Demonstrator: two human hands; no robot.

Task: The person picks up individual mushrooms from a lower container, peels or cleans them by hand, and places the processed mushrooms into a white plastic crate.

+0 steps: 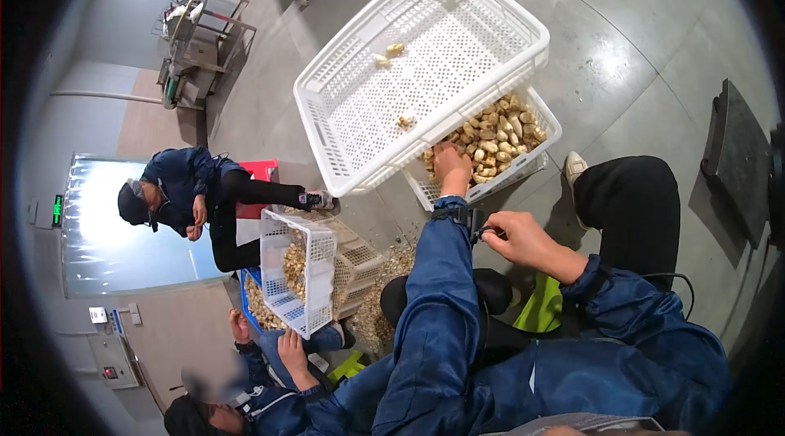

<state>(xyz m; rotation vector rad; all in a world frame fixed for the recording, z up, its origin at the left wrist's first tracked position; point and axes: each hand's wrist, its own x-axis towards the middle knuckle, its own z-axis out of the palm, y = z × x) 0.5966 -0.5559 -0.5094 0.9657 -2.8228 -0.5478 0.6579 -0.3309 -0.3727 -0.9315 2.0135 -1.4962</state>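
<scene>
My left hand (452, 168) reaches into a lower white crate (540, 113) filled with stubby cream-and-brown pieces (500, 138) that look like mushrooms. Its fingertips are down among the pieces, so their grip is hidden. A dark strap with a small black device (473, 223) circles that wrist. Close beside it, my right hand (523, 240) is closed, thumb and fingers pinched round a small dark object too small to name. Above the full crate lies a large white perforated crate (327, 142), tilted and overlapping it, with a few pieces (396, 50) on its bottom.
On the left, a person (176, 191) sits on a red stool (260, 170); another person (262, 387) sits at the lower left, hands by a tipped white basket (319, 272) of small pieces. Scraps (380, 301) litter the floor. A black flat platform (736, 158) stands far right.
</scene>
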